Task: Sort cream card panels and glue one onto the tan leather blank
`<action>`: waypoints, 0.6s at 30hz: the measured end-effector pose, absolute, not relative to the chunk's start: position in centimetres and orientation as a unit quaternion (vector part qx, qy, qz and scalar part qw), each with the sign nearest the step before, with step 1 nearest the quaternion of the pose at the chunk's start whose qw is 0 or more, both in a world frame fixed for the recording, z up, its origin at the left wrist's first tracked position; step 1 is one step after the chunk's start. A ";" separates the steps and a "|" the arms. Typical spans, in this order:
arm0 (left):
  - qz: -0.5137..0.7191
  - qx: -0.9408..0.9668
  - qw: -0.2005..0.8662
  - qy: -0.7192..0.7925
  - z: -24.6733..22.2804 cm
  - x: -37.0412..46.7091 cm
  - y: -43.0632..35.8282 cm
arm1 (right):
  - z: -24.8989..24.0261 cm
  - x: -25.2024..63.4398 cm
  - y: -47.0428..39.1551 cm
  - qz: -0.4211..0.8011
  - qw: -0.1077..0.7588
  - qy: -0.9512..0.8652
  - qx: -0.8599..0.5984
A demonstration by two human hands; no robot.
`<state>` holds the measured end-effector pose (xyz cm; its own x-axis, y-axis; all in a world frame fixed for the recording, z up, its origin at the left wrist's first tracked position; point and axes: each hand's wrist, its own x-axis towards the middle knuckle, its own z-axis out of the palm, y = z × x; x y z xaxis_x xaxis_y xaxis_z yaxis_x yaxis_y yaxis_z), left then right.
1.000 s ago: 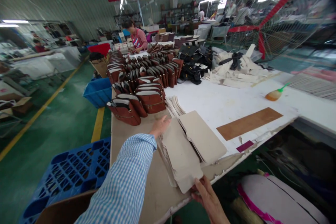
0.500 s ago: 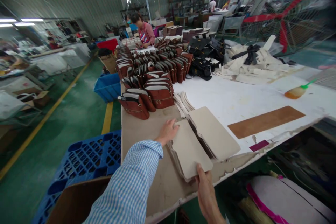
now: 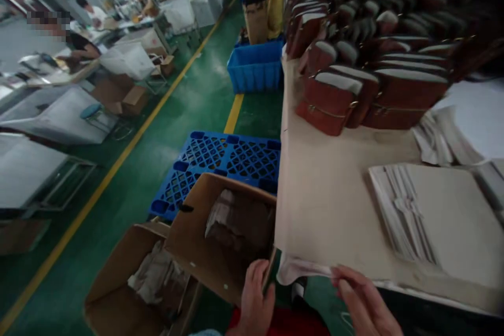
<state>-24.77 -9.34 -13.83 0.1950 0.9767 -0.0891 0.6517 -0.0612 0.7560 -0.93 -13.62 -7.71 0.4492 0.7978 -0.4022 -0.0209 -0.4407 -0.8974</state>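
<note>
My left hand is at the bottom centre, its fingers curled over the near flap of an open cardboard box beside the table. My right hand is low at the table's front corner, fingertips pinching the loose white edge of the table covering. A fanned stack of beige card pieces lies on the table, to the right of both hands and untouched.
Rows of brown leather bags fill the far table. On the green floor lie a blue pallet, a blue crate and a second open box with scraps. Other people work at tables far left.
The view has swung down and left toward the floor. Both hands left the beige stack; the left now grips the box flap, the right is at the table's corner.
</note>
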 end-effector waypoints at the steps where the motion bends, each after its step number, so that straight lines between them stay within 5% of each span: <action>1: 0.222 0.680 0.362 0.597 -14.7 -27.3 -10.6 | -7.6 -3.8 -12.2 0.503 0.409 -0.330 -0.686; 10: 0.181 0.647 0.394 0.627 -20.7 -45.9 -6.2 | -14.3 -27.9 -4.2 0.653 0.213 -0.490 -0.536; 18: 0.192 0.640 0.366 0.648 -25.5 -48.6 -3.1 | -28.1 -32.3 -1.4 0.673 0.122 -0.359 -0.636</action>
<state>-48.57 -3.05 -25.48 0.0862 0.9696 -0.2288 0.6891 0.1078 0.7166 -32.33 -1.38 -28.09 -0.1623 0.6205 -0.7673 0.2912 -0.7128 -0.6380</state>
